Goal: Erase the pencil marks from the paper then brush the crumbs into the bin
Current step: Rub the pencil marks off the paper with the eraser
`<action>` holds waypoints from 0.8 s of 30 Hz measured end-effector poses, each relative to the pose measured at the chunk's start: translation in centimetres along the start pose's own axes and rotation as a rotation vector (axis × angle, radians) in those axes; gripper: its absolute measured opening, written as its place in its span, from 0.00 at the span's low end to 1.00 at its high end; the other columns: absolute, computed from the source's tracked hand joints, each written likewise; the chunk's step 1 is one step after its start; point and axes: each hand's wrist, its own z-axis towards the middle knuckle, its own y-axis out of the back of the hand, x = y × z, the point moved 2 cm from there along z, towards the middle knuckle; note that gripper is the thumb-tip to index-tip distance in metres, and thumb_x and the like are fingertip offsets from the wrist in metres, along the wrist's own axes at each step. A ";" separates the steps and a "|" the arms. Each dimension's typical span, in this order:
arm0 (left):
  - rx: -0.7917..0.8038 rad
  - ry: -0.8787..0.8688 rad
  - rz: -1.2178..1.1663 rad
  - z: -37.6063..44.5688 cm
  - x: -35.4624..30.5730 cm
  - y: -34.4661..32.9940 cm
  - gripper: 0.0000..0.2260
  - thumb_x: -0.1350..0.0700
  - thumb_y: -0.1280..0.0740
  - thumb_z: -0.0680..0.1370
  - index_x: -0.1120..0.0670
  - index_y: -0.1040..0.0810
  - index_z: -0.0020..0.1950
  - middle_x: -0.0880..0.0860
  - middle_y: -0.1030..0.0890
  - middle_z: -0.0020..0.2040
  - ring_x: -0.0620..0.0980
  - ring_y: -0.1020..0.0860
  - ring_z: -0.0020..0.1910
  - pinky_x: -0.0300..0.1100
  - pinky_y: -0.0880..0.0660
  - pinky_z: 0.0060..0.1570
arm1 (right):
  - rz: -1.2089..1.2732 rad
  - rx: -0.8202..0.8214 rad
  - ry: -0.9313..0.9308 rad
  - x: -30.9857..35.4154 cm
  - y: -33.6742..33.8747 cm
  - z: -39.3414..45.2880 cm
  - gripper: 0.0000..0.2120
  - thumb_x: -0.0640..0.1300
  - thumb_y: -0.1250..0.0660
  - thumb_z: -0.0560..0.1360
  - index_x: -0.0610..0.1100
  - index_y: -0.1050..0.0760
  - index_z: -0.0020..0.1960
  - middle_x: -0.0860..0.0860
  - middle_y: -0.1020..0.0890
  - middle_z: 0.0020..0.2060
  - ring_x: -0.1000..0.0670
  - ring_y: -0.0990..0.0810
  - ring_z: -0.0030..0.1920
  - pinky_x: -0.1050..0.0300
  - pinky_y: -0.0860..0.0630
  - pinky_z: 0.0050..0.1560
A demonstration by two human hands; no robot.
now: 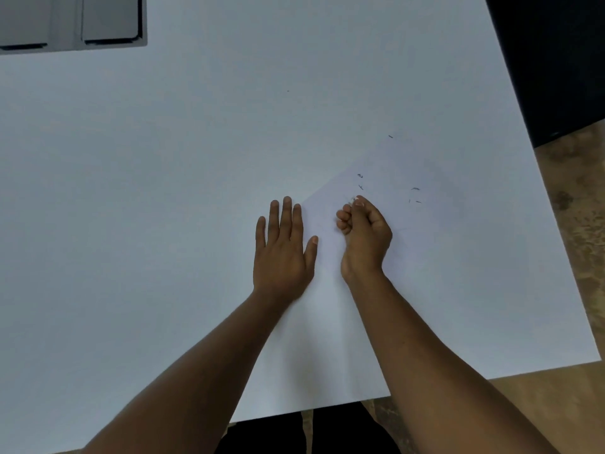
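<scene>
A white sheet of paper [402,250] lies turned at an angle on the white table [163,191], right of the middle. My left hand [283,247] rests flat with fingers spread on the sheet's left edge. My right hand [363,234] is closed in a fist on the paper, and a small pale eraser [353,200] just shows at its fingertips. Short dark pencil marks and crumbs [415,194] are scattered on the sheet beyond and to the right of that hand. One more dark fleck [390,136] lies farther back. No bin is in view.
A grey recessed panel [75,21] is set into the table at the far left corner. The table's right edge runs diagonally beside a wooden floor [582,224], and its near edge is by my body. A dark object [556,60] stands at the upper right.
</scene>
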 end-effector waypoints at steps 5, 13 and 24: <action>-0.017 0.010 0.042 0.1 0.0 -0.4 0.29 0.43 0.55 0.86 0.56 0.51 0.84 0.56 0.53 0.85 0.55 0.57 0.83 0.56 0.55 0.81 | -0.699 0.223 0.382 0.7 1.1 -0.2 0.08 0.44 0.31 0.78 0.44 0.18 0.55 0.54 0.15 0.45 0.55 0.17 0.45 0.67 0.22 0.49; 0.035 -0.020 0.095 0.0 -0.1 -0.2 0.43 0.29 0.54 0.80 0.58 0.54 0.84 0.56 0.57 0.84 0.56 0.61 0.83 0.59 0.57 0.81 | -1.242 0.667 0.956 0.0 0.3 0.7 0.09 0.43 0.35 0.79 0.40 0.19 0.53 0.46 0.21 0.42 0.49 0.21 0.40 0.52 0.21 0.41; 0.048 0.002 0.081 0.7 -0.5 0.1 0.44 0.28 0.53 0.80 0.59 0.57 0.84 0.55 0.59 0.84 0.55 0.64 0.82 0.59 0.58 0.80 | -1.414 0.350 1.113 5.7 0.3 7.0 0.09 0.39 0.36 0.77 0.36 0.20 0.44 0.42 0.24 0.38 0.43 0.23 0.36 0.54 0.25 0.37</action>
